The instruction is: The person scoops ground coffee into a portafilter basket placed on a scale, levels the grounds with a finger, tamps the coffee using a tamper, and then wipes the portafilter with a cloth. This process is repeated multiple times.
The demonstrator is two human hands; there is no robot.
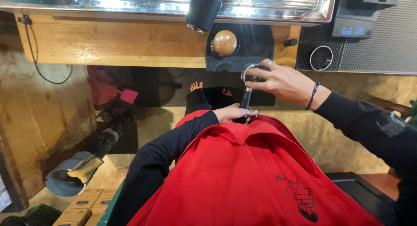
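Head cam: both hands (236,113) gripping portafilter (248,85), basket contents prob. hidden.

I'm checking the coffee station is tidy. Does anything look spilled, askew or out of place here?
Nothing stands out. The left hand grips the portafilter handle, right hand at its basket. The tamper sits upright on its mat; no spills show.

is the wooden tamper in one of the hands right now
No, the wooden tamper sits on the black mat; both hands hold the portafilter.
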